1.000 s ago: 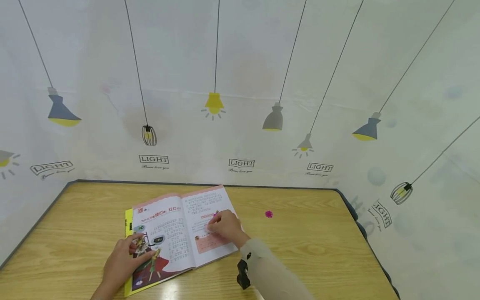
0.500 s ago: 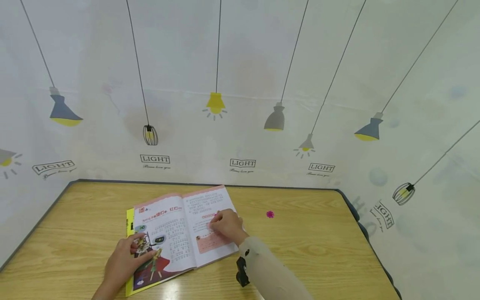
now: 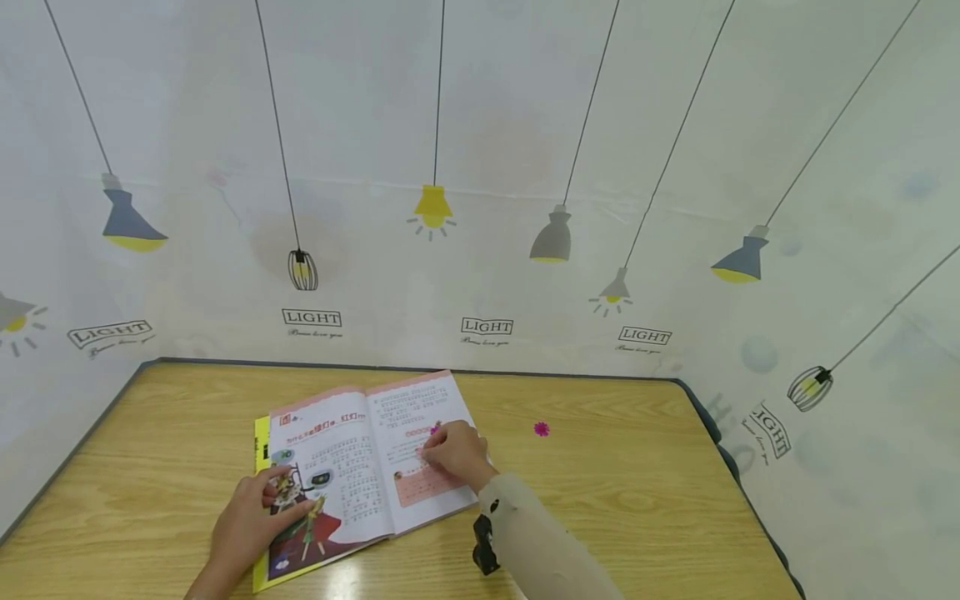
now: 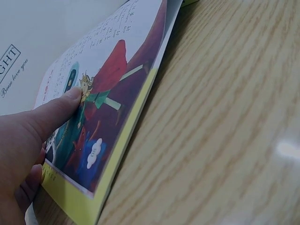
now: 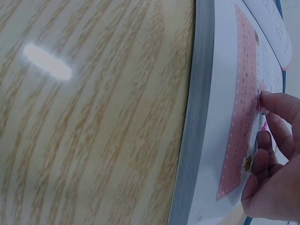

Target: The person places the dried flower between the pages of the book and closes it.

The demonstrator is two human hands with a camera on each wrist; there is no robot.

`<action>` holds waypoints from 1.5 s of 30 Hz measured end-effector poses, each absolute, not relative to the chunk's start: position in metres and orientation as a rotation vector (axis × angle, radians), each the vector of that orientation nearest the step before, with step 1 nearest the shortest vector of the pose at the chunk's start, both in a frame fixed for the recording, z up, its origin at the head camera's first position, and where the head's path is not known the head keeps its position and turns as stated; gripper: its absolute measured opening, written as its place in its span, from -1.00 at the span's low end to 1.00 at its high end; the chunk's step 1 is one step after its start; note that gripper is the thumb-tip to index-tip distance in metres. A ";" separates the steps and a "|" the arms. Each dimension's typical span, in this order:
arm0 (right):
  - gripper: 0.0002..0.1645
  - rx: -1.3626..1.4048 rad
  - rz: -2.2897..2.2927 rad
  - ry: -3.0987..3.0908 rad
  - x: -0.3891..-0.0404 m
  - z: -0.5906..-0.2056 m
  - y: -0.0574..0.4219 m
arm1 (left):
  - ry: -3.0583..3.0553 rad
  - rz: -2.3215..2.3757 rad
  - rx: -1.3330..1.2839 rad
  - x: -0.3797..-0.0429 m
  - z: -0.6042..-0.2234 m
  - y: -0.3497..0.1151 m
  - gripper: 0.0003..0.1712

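An open book (image 3: pixel 352 467) with a yellow cover lies on the table, illustrated page at left and a text page with a pink box at right. At its left edge my left hand (image 3: pixel 247 512) grips the book. In the left wrist view the thumb (image 4: pixel 70 96) presses the picture while the other fingers curl by the edge. My right hand (image 3: pixel 457 454) is over the right page, fingers curled and tips together at the paper. A small pinkish piece (image 5: pixel 262 88) shows at those fingertips, mostly hidden. Just beyond the knuckles, a magenta bit (image 3: pixel 434 431) shows on the page.
A magenta flower-shaped piece (image 3: pixel 542 428) lies on the wooden table (image 3: pixel 637 492) right of the book. Behind the table stands a wall (image 3: pixel 360 125) printed with hanging lamps. A black device (image 3: pixel 486 546) is strapped at the right wrist.
The whole view has shifted slightly. My right hand has edged a little right, and more of the magenta bit beyond it shows. My left hand keeps its place on the book.
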State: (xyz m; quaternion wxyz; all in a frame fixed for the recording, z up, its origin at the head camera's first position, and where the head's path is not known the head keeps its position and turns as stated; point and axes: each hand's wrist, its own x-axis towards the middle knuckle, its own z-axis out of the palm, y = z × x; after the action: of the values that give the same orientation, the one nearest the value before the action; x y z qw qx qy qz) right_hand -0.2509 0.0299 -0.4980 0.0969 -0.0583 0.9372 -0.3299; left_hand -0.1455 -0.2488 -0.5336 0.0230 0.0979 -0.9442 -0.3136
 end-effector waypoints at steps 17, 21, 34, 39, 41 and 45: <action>-0.90 -0.149 -1.067 2.732 -0.254 -0.491 0.031 | -2.921 -0.963 0.288 -0.145 -0.532 -0.249 -0.02; -0.92 -0.139 -1.093 2.723 -0.255 -0.487 0.035 | -2.924 -0.966 0.292 -0.146 -0.533 -0.248 0.00; -0.85 -0.038 -1.246 2.682 -0.262 -0.480 0.064 | -2.945 -0.973 0.312 -0.145 -0.533 -0.250 0.03; -0.85 -0.007 -1.307 2.690 -0.265 -0.479 0.083 | -2.958 -0.987 0.328 -0.145 -0.531 -0.249 0.03; -0.84 0.001 -1.323 2.703 -0.267 -0.478 0.091 | -2.964 -0.992 0.336 -0.145 -0.530 -0.249 0.03; -0.81 0.006 -1.345 2.730 -0.272 -0.481 0.111 | -2.968 -1.011 0.341 -0.147 -0.528 -0.248 0.04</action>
State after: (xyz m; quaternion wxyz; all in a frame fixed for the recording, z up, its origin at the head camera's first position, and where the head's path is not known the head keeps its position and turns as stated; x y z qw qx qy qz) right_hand -0.2716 0.1106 -0.4806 0.0490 0.0020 0.8960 -0.4413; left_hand -0.1465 -0.2480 -0.5281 -0.0062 0.1080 -0.9411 -0.3205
